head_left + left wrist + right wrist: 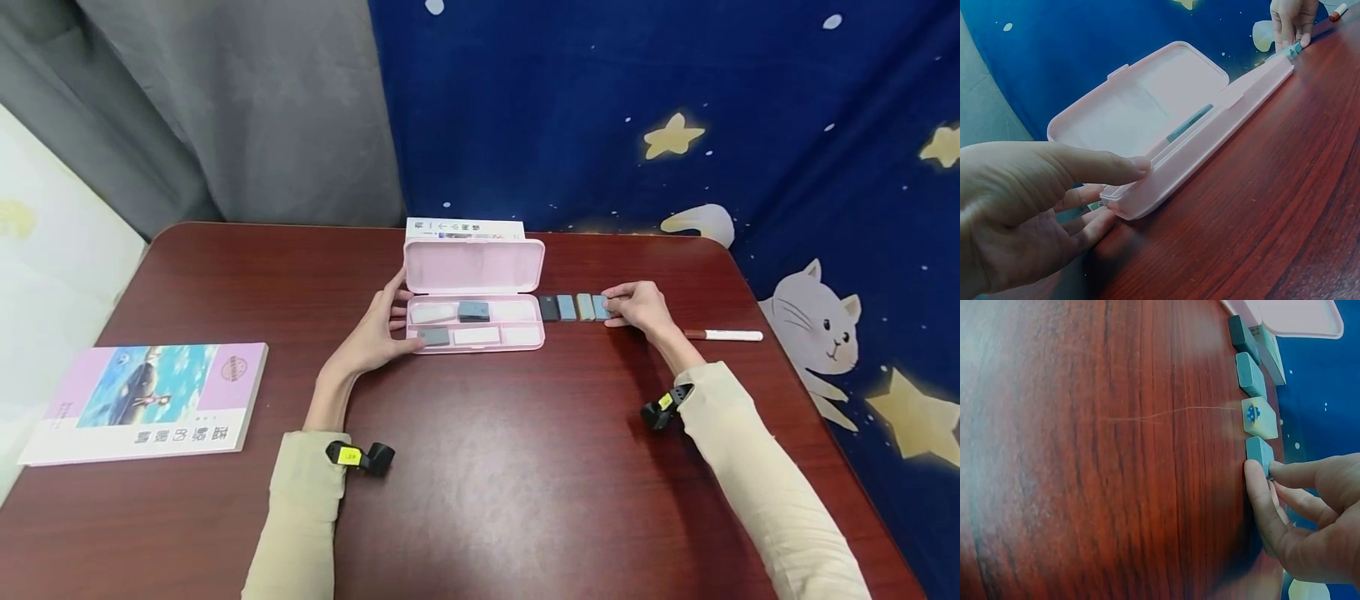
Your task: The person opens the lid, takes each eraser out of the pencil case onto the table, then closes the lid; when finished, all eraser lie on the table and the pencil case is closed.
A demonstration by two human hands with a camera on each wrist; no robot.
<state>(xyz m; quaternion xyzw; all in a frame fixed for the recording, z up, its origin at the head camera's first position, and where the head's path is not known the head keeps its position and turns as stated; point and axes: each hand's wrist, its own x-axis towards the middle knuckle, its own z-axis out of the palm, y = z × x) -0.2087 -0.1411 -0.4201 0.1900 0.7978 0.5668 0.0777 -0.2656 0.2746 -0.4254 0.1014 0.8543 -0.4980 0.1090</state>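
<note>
An open pink case (pixel 477 347) holds white blocks (pixel 476 335), a dark blue block (pixel 473 312) and a grey one (pixel 433 337). My left hand (pixel 373 336) grips its left end, thumb on the near corner (pixel 1142 164) and fingers around the side. Right of the case stands a row: a dark block (pixel 1244 337), a blue block (pixel 1250 375), a cream block with a blue mark (pixel 1260 417) and another blue block (pixel 1260 453). My right hand (pixel 637 307) pinches that last block at the row's right end, between thumb and fingers.
A white-and-brown marker (pixel 731 335) lies right of my right hand. One book (pixel 150 404) lies at the table's left; another white book or box (pixel 465 227) is behind the case lid. Curtains hang behind the table (pixel 525 483).
</note>
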